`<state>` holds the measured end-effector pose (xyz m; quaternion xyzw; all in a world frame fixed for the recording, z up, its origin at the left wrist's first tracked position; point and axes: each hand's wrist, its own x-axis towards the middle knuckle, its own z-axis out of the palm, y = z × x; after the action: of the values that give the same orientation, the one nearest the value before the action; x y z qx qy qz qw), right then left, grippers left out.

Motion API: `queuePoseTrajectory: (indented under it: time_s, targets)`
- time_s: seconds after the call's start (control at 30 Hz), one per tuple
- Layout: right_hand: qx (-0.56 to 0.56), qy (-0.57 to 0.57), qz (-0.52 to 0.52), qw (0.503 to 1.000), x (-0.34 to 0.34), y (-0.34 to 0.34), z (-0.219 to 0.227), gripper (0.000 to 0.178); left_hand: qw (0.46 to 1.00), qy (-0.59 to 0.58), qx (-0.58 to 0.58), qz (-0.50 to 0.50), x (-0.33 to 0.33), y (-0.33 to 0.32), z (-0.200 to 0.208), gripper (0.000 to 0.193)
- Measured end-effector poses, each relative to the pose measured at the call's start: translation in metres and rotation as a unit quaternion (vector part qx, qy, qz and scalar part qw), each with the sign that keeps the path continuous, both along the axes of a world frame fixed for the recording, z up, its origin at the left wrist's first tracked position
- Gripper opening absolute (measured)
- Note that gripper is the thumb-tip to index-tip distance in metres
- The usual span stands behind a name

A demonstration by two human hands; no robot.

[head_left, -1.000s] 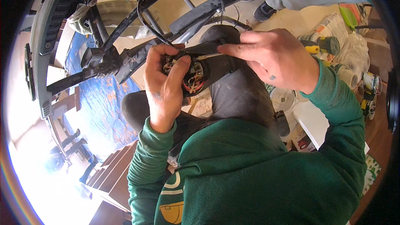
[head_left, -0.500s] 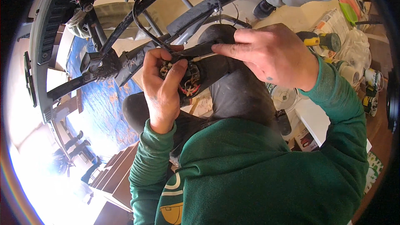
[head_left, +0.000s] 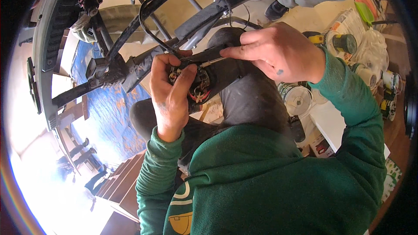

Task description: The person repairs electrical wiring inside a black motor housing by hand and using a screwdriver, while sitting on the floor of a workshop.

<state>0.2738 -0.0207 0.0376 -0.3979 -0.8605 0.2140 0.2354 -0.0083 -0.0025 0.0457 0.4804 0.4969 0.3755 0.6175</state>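
Note:
A black cylindrical motor housing (head_left: 225, 77) lies across my raised right knee, its end open. Red and pale wires (head_left: 200, 95) show inside that end. My left hand (head_left: 167, 98) is closed around the open end, with the thumb pressed on the parts by the wires. My right hand (head_left: 283, 54) grips a thin screwdriver (head_left: 212, 62). Its pale metal shaft slants left into the opening; its handle is hidden in my palm. My right forefinger lies stretched along the housing. Where the tip touches is too small to make out.
The black metal frame (head_left: 204, 17) of a machine, with a looping cable (head_left: 141, 21), stands just beyond my hands. Another person's shoe (head_left: 276, 9) is at the far side. Wire spools (head_left: 296, 98) and a yellow-and-black tool (head_left: 317, 39) lie right. A blue sheet (head_left: 113, 113) covers floor at left.
My right hand has shifted slightly left and turned a little, with the screwdriver still in the opening. My left hand keeps its hold on the housing.

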Motion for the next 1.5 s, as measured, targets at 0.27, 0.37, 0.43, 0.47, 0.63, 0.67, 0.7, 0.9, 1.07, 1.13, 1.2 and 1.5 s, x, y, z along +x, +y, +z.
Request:
queuePoseTrajectory:
  time_s: [0.27,0.37,0.43,0.47,0.63,0.67,0.7,0.9,1.07,1.13,1.2,1.5]
  targets:
    - [-0.077,0.078,0.041,0.993,0.003,0.015,-0.011,0.048,1.0,0.012,0.013,-0.005,-0.001,0.0,-0.003,0.027]
    - [-0.104,0.106,0.06,0.987,0.004,0.021,-0.018,0.045,1.0,0.019,0.016,-0.009,-0.002,0.0,-0.003,0.028]
    - [-0.114,0.112,0.063,0.985,0.004,0.022,-0.019,0.044,1.0,0.02,0.012,-0.014,-0.003,0.001,-0.004,0.027]
    - [-0.121,0.113,0.061,0.984,0.003,0.022,-0.017,0.042,1.0,0.02,0.008,-0.017,-0.004,0.002,-0.002,0.027]
    - [-0.094,0.052,0.02,0.994,-0.002,0.012,-0.001,0.036,0.999,0.011,0.024,-0.038,-0.015,0.004,-0.007,0.026]
    - [-0.083,0.042,0.01,0.996,-0.004,0.008,0.002,0.039,0.999,0.002,0.024,-0.04,-0.017,0.005,-0.01,0.026]
    - [-0.071,0.032,0.0,0.997,-0.004,0.003,0.005,0.042,0.999,-0.007,0.023,-0.042,-0.019,0.005,-0.012,0.025]
    - [-0.042,0.106,-0.105,0.988,0.006,-0.01,0.006,0.027,0.995,-0.063,0.039,-0.061,-0.04,0.015,-0.035,0.021]
    - [0.001,0.156,-0.153,0.976,-0.027,-0.03,-0.012,0.014,0.996,-0.066,0.046,-0.049,-0.029,0.015,-0.029,0.021]
    - [0.058,0.166,-0.117,0.977,-0.054,-0.038,-0.021,0.028,0.99,0.025,0.124,-0.069,-0.032,0.017,-0.033,0.031]
    - [0.094,0.159,-0.09,0.979,-0.076,-0.04,-0.027,0.04,0.994,-0.005,0.093,-0.059,-0.034,0.018,-0.036,0.035]
    - [0.071,0.127,-0.042,0.988,-0.102,-0.024,-0.026,0.039,0.994,-0.016,0.083,-0.074,-0.03,0.017,-0.023,0.028]
